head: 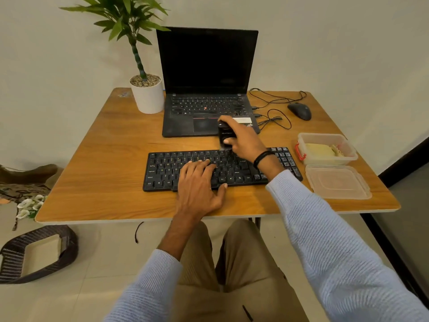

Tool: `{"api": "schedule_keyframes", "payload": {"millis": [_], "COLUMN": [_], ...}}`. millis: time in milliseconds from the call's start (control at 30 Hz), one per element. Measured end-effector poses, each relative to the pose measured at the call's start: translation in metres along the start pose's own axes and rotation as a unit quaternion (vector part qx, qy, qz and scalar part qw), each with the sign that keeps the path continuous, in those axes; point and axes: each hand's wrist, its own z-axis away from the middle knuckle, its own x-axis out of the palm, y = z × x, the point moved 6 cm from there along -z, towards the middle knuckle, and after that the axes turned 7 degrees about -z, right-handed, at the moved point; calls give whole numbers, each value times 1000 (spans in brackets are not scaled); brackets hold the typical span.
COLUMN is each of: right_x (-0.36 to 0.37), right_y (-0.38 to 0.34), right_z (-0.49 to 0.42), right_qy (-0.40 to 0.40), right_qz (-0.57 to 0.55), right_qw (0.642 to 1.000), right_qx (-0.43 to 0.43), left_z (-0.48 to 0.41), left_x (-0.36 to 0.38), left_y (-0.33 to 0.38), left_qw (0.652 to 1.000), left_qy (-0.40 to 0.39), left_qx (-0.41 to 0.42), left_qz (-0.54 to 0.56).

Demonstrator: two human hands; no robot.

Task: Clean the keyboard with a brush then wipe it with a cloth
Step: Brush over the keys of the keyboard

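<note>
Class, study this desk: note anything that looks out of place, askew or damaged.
The table has a scuffed patch at its far left corner, by the pot. The box on the right stands open, its lid lying flat beside it. Nothing is spilled.

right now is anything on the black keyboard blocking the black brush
Yes: the left hand lies flat over the middle keys of the black keyboard, just nearer than the black brush the right hand grips at the top row. Nothing else lies on the keys.
</note>
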Motion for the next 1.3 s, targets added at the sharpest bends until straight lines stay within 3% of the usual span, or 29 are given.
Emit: {"api": "schedule_keyframes", "payload": {"millis": [67,167,300,433,567,667,833,1000,1133,1233,1300], "right_x": [-9,-18,-32,-29,-40,-29,-43,-40,-45,-37,-41], "right_y": [8,16,36,31,37,27,36,29,31,24,23], "right_z": [3,18,37,51,57,60,59,60,62,63,62], "right_qy": [37,20,87,6,57,-19,104,-3,80,31,44], "right_qz": [13,-60,-18,-79,-61,-94,-58,-82,-52,-34,-27], "right_qw": [999,998,994,996,995,995,990,995,992,995,994], "right_qx": [10,22,59,29,62,37,74,52,88,85,96], "left_z": [0,0,1,0,0,0,1,0,0,0,0], "left_x": [0,1,2,2,3,2,-1,0,1,1,1], "left_y": [0,0,0,-1,0,0,1,0,0,-1,-1], "left_qw": [1000,1000,1000,1000,1000,1000,1000,1000,1000,1000,1000], "left_qy": [-1,-2,-2,-1,-4,0,-2,0,2,3,4], "left_qx": [0,1,1,3,2,-2,1,2,5,5,6], "left_qz": [0,-1,1,-2,-3,-7,-3,-3,-1,-5,-5]}}
